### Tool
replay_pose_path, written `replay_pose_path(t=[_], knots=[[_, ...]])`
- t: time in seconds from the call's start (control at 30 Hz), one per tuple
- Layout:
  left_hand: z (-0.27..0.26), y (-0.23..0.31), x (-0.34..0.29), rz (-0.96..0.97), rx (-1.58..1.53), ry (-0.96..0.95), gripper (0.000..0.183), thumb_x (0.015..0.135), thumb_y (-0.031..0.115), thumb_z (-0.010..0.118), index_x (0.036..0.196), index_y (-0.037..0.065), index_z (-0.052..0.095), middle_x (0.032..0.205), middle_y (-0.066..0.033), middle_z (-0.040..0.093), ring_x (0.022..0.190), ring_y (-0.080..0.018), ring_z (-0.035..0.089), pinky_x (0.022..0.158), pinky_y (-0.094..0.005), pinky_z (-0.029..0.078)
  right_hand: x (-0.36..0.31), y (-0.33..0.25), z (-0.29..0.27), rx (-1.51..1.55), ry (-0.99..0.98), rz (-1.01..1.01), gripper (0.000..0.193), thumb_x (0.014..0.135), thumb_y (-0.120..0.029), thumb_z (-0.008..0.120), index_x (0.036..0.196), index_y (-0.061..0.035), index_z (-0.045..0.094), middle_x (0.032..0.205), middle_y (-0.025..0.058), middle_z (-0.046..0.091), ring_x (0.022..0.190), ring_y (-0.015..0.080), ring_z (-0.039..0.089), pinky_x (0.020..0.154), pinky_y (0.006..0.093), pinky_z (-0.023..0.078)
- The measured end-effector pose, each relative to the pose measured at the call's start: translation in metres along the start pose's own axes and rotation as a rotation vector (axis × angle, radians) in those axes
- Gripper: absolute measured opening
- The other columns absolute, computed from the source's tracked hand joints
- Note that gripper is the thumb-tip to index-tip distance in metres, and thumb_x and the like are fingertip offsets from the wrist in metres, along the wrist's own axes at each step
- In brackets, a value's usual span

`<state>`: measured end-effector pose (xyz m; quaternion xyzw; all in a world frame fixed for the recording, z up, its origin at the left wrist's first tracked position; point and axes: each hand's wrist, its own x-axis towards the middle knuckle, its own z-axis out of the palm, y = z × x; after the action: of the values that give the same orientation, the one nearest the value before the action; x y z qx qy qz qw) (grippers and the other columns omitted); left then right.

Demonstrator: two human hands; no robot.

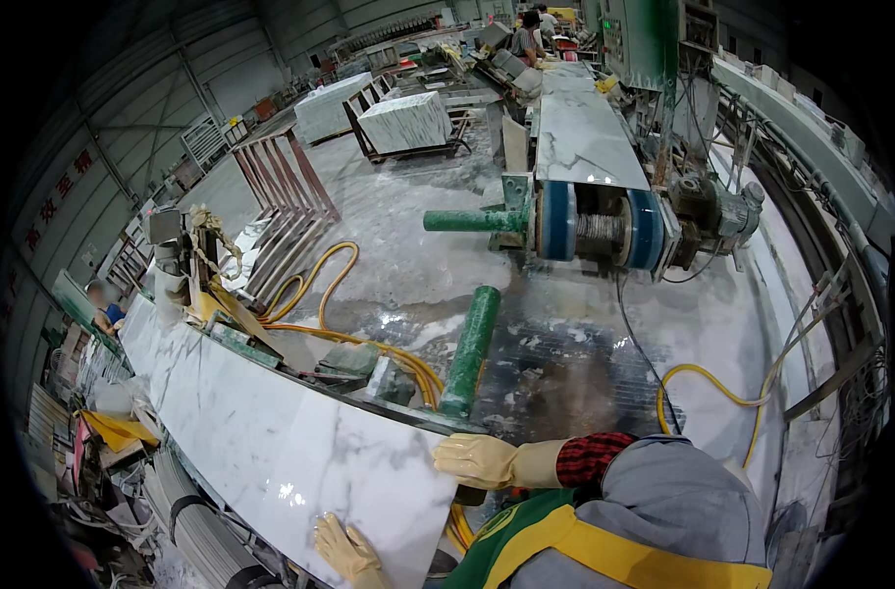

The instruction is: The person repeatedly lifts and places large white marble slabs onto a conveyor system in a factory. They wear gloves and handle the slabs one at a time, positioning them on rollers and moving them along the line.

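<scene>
A long white marble slab (310,442) with grey veins lies flat before me, its surface wet and shiny. My left hand (344,550), in a cream rubber glove, rests on the slab near its close end with the fingers spread. At the slab's right corner, my right hand (475,461) in the same kind of glove closes over the edge. Its fingers lie together on top, and its thumb is hidden. A red and black checked sleeve (595,457) covers the right forearm. A green and yellow apron (546,540) hangs over my grey clothes.
Beside the slab stands a green roller post (470,353). Yellow hoses (315,280) loop over the wet floor. Across from me, a belt machine (600,231) carries another slab (585,137). Marble blocks (404,123) and a rack (286,177) stand farther off. Other people are in the distance.
</scene>
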<state>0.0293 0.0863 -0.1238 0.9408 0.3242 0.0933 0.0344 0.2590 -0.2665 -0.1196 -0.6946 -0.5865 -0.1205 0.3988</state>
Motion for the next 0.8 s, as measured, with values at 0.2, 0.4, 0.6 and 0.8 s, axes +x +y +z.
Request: replay_pose_path(t=[0.2, 0.4, 0.6, 0.8], knots=[[-0.004, 0.008, -0.003, 0.006, -0.021, 0.006, 0.060, 0.115, 0.032, 0.059, 0.171, 0.013, 0.053, 0.180, -0.0209, 0.043, 0.166, -0.0464, 0.038, 0.138, -0.0583, 0.025, 0.000, -0.008, -0.009, -0.046, 0.019, -0.004, 0.044, 0.091, -0.011, 0.077, 0.132, -0.0016, 0.067, 0.140, 0.0220, 0.068, 0.131, 0.0443, 0.065, 0.115, 0.0535, 0.052], [-0.001, 0.003, -0.004, 0.040, -0.030, 0.029, 0.059, 0.114, 0.032, 0.058, 0.170, 0.013, 0.053, 0.180, -0.0210, 0.044, 0.166, -0.0465, 0.038, 0.137, -0.0593, 0.026, -0.004, -0.010, -0.007, -0.047, 0.018, 0.013, 0.044, 0.089, -0.009, 0.076, 0.131, -0.0015, 0.067, 0.138, 0.0208, 0.069, 0.130, 0.0439, 0.065, 0.114, 0.0529, 0.053], [0.000, 0.003, -0.012, 0.034, -0.014, 0.032, 0.060, 0.114, 0.031, 0.058, 0.171, 0.013, 0.052, 0.180, -0.0211, 0.043, 0.165, -0.0470, 0.039, 0.137, -0.0598, 0.026, -0.002, -0.015, -0.014, -0.029, 0.002, 0.010, 0.041, 0.090, -0.007, 0.076, 0.130, -0.0016, 0.069, 0.137, 0.0217, 0.070, 0.126, 0.0439, 0.066, 0.112, 0.0527, 0.054], [-0.001, 0.007, -0.012, 0.006, -0.001, -0.011, 0.060, 0.114, 0.032, 0.059, 0.171, 0.014, 0.052, 0.181, -0.0202, 0.042, 0.166, -0.0465, 0.038, 0.137, -0.0589, 0.025, -0.006, -0.016, -0.016, -0.035, -0.010, 0.019, 0.041, 0.090, -0.007, 0.076, 0.130, -0.0017, 0.069, 0.137, 0.0215, 0.070, 0.127, 0.0438, 0.066, 0.112, 0.0525, 0.054]])
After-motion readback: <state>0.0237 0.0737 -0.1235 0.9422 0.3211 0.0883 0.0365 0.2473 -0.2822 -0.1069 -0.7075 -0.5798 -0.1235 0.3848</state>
